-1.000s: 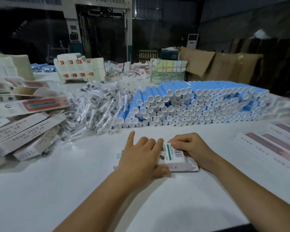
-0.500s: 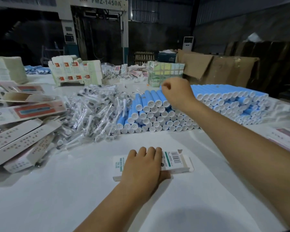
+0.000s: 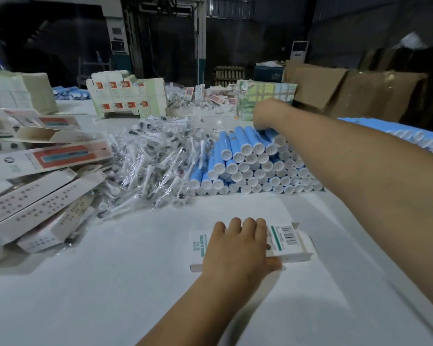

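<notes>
Our left hand [image 3: 238, 248] presses a white carton [image 3: 288, 242] flat while our right hand [image 3: 269, 116] lies on top of the blue tube stack [image 3: 250, 166]
The left fingers lie straight and close together across the carton, which sits near us on the white table cover [image 3: 110, 283], well apart from the stack. The right fingers are hidden, so we cannot tell whether they grip a tube. Bagged brush heads [image 3: 158, 166] heap just left of the stack, with flat printed boxes [image 3: 35, 196] beyond them. The room is dim, with a tall machine [image 3: 160, 33] at the back and brown cardboard [image 3: 348, 91] at right
</notes>
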The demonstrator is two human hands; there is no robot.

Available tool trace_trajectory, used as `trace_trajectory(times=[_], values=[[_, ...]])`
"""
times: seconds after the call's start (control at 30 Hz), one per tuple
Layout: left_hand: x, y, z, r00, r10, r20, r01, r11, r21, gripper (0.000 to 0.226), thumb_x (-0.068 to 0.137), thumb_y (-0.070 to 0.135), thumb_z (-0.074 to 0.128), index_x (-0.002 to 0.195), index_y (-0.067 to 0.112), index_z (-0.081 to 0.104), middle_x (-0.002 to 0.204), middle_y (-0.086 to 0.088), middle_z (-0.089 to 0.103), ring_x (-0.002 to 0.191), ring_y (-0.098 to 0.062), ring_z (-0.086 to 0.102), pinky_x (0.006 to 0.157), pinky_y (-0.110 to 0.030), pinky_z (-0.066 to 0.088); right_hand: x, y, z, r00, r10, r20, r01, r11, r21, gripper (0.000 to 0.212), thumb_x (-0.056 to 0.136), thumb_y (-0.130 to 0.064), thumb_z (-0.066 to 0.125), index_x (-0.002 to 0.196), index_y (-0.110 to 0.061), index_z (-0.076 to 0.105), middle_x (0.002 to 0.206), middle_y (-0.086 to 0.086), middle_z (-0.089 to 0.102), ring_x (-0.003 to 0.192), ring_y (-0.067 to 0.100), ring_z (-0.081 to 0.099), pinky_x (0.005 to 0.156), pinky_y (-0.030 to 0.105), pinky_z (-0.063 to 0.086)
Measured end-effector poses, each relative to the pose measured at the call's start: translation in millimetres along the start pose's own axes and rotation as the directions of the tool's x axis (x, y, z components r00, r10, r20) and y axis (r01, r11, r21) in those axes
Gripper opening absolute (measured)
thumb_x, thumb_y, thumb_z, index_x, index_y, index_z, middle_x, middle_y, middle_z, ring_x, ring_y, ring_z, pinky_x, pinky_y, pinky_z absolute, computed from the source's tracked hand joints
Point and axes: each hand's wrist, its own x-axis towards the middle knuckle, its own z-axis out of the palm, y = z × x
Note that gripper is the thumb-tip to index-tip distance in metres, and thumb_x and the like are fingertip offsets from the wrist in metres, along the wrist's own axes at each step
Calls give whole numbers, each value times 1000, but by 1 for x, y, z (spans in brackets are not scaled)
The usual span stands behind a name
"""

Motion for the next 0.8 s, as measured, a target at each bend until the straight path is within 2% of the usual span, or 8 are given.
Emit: trace_trajectory(times=[0.1,0.17,0.23,0.3,0.37,0.53,0.7,0.8], values=[[0,-1,0,1000,-8,0,8,1000,-13,77,90,68,34,144,15,20,133,-1,41,118,-26,38,93,-39,27,-12,1,-7,1000,9,-4,-9,1000,29,14,86,-12,56,95,-3,52,72,9,45,68,25,50,57,33,44],[-2,-2,0,1000,-9,-11,9,1000,-10,74,90,69,33,141,17,24,130,0,43,115,-25,40,91,-38,29,-21,6,-11,998,28,-63,-19,990,141,32,85,-15,57,112,0,53,74,9,48,62,21,47,49,28,38],[-5,-5,0,999,-19,-32,19,1000,5,72,90,69,31,139,17,27,127,0,45,112,-25,42,88,-38,31,-36,18,-16,984,85,-155,-19,922,386,66,84,-18,58,141,-2,29,84,10,51,64,22,51,45,29,38],[-5,-8,0,997,-46,-58,47,999,13,71,89,70,29,137,18,29,125,1,46,110,-25,44,86,-38,32,-62,34,-20,957,154,-246,42,765,642,90,83,-19,59,151,-16,2,88,9,53,66,24,58,44,32,48],[-5,-12,1,993,-89,-78,90,996,13,71,88,70,26,137,19,27,124,2,46,109,-24,44,85,-37,32,-93,53,-12,927,230,-297,129,547,827,96,82,-16,61,151,-29,-4,82,2,51,54,20,59,37,27,49],[-4,-15,0,974,-207,-95,208,978,-4,74,88,69,23,143,19,21,131,3,43,116,-22,42,89,-35,31,-169,76,73,867,462,-189,237,-47,970,70,78,-10,60,135,-35,28,86,12,58,36,17,54,38,27,46],[-5,-15,-3,969,-240,-62,242,970,37,76,90,69,20,145,17,19,136,1,41,119,-23,41,91,-35,32,-197,48,149,829,554,81,140,-346,928,52,83,-5,59,119,-29,31,72,14,59,37,16,55,39,26,48],[-8,-15,-4,967,-248,-61,251,967,53,76,89,70,19,144,17,20,135,1,42,118,-23,42,90,-35,32,-199,35,153,844,524,111,129,-401,907,50,82,-5,61,118,-29,35,60,6,61,39,16,54,41,25,48]])
